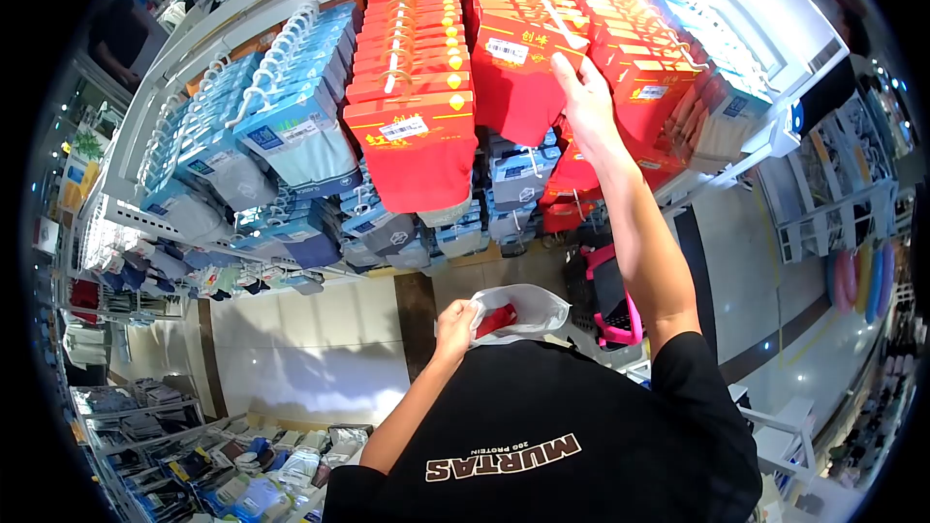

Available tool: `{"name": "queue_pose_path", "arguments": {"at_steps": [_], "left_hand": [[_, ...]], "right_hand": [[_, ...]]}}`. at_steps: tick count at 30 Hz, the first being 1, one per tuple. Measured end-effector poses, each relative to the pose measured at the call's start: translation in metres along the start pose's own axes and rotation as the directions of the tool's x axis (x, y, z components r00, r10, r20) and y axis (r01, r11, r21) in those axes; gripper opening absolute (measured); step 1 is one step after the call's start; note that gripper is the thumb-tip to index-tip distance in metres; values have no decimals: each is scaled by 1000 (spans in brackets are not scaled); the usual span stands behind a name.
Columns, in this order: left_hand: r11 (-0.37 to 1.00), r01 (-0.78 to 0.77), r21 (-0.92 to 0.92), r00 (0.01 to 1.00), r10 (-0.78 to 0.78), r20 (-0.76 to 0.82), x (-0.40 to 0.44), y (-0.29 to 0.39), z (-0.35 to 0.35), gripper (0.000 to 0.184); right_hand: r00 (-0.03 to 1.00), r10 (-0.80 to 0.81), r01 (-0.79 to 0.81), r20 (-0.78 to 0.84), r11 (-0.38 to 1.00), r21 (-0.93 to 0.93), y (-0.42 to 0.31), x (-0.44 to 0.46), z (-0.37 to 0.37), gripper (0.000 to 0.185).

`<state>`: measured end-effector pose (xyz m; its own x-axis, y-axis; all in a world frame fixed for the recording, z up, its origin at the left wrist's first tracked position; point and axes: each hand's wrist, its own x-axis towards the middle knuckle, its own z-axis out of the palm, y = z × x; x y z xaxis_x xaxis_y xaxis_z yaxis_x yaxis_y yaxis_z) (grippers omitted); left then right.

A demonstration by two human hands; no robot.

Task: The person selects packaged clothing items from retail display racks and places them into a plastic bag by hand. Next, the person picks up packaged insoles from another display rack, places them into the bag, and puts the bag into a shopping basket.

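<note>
1. The red packet (515, 87), just past 12 o'clock, is plain below its card and tilts a little at the front of a hanging row.
2. The right hand (586, 97) reaches up along a nearly straight arm, fingers loosely bent, thumb at the packet's right edge — I cannot tell whether it grips.
3. The left hand (455, 325), near 6 o'clock, is closed on the rim of a white bag (542, 300); a red item (497, 320) shows inside its open mouth.
4. The card carries gold characters, 创峰, and a white barcode label (507, 51).
5. Upside down at 6 o'clock, the black shirt (581, 407) reads "MURTAS" — with "200 PROTEIN".
</note>
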<state>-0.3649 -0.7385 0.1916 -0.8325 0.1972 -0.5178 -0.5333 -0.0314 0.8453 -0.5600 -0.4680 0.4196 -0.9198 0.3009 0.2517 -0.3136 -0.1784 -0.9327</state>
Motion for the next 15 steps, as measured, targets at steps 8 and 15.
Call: {"name": "queue_pose_path", "arguments": {"at_steps": [8,15], "left_hand": [[988,-142,62,982,148,-115,4,-4,4,21],[990,-48,-133,999,49,2,-2,21,27,17]], "right_hand": [[968,-225,153,-110,879,-451,45,-104,-19,51],[681,381,25,625,841,-540,131,-233,-38,20]]}}
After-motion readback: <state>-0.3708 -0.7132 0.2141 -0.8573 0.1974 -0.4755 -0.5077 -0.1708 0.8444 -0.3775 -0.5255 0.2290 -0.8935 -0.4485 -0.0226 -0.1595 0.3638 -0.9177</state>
